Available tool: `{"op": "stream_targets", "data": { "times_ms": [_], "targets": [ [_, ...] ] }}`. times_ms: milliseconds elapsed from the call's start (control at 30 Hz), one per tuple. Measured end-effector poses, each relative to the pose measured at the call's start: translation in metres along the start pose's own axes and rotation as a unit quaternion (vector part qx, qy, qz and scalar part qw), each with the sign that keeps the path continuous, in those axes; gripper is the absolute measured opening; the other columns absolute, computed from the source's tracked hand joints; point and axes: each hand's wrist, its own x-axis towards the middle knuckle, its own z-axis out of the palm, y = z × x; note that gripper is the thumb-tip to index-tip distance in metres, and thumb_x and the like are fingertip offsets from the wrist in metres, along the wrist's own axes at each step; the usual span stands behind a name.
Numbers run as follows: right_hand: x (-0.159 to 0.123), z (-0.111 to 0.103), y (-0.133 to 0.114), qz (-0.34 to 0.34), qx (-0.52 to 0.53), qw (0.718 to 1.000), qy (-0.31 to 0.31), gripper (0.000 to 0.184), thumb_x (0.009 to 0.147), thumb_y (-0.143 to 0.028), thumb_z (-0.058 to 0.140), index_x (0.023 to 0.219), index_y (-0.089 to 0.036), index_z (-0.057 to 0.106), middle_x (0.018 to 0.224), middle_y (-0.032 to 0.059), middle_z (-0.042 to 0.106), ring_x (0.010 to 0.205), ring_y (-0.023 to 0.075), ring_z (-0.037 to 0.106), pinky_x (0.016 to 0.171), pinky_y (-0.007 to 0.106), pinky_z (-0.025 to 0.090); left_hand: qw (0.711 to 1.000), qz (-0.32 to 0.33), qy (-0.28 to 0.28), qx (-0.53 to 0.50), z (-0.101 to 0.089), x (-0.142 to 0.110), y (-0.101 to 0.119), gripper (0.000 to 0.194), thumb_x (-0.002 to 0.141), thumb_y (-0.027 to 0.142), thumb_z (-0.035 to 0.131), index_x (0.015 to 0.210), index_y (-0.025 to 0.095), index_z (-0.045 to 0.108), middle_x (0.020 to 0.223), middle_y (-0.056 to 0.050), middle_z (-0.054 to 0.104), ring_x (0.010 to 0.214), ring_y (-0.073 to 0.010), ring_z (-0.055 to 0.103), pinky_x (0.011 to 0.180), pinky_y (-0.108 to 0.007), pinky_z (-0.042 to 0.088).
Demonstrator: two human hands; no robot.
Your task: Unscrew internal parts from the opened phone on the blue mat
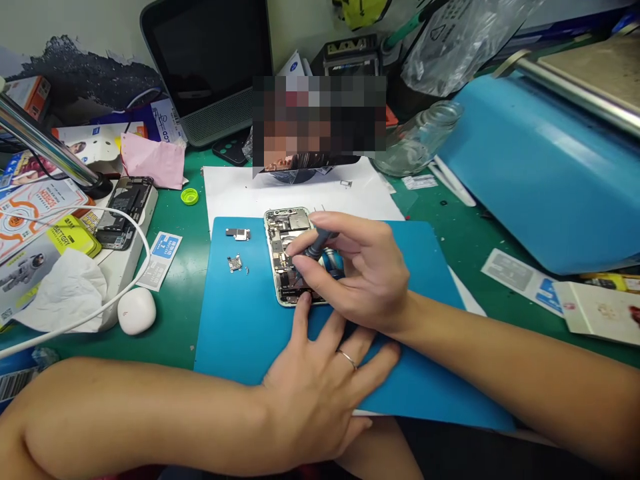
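An opened smartphone (280, 257) lies on a blue mat (240, 340), its inner parts exposed. My right hand (370, 273) is closed around a small dark screwdriver (320, 243), held over the phone with its tip low among the parts. Spread flat below it, my left hand (320, 380) wears a ring, and its index fingertip rests at the phone's lower edge. To the phone's left lie a small metal shield plate (239, 234) and a little circuit piece (235, 263). My right hand hides part of the phone's right side.
Behind the mat is a white sheet (230, 190) with a pixelated object above it. A glass jar (420, 143) lies tilted at back right, beside a large blue case (530, 167). At left, another opened phone (125, 210) rests on a white box; a white cable (143, 233) loops past an earbud case (137, 311).
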Motion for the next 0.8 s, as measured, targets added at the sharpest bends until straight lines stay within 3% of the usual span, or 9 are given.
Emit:
{"op": "stream_targets", "data": {
  "times_ms": [233,467,800],
  "targets": [
    [0.0015,0.0007,-0.0016,0.023,-0.007,1.000,0.002,0.048,0.096,-0.011,0.063,0.139,-0.029,0.051,0.105,0.0024,0.070,0.082,0.0150,0.072,0.067,0.028,0.065,1.000,-0.016,-0.019,-0.009,-0.0027,-0.0009,0.0010,0.075,0.101,0.058,0.055,0.164,0.024,0.033,0.169,-0.007,0.038,0.152,-0.0375,0.026,0.122,-0.072,0.023],
    [0.0062,0.0006,-0.0031,0.044,0.005,0.999,-0.008,0.046,0.095,-0.008,0.063,0.136,-0.026,0.051,0.098,0.0010,0.067,0.076,0.0120,0.069,0.064,0.025,0.062,0.999,-0.011,-0.034,-0.023,-0.0074,-0.0004,-0.0019,0.102,0.089,0.090,0.039,0.165,0.023,0.031,0.169,-0.007,0.039,0.154,-0.0382,0.024,0.125,-0.070,0.019],
    [0.0082,0.0010,-0.0031,0.065,0.005,0.998,-0.022,0.042,0.097,-0.012,0.061,0.135,-0.024,0.050,0.095,0.0008,0.070,0.074,0.0123,0.070,0.064,0.026,0.064,1.000,-0.003,-0.025,-0.015,-0.0088,-0.0009,-0.0055,0.104,0.087,0.092,0.035,0.165,0.023,0.030,0.168,-0.007,0.041,0.154,-0.0370,0.025,0.125,-0.069,0.021]
  ]
}}
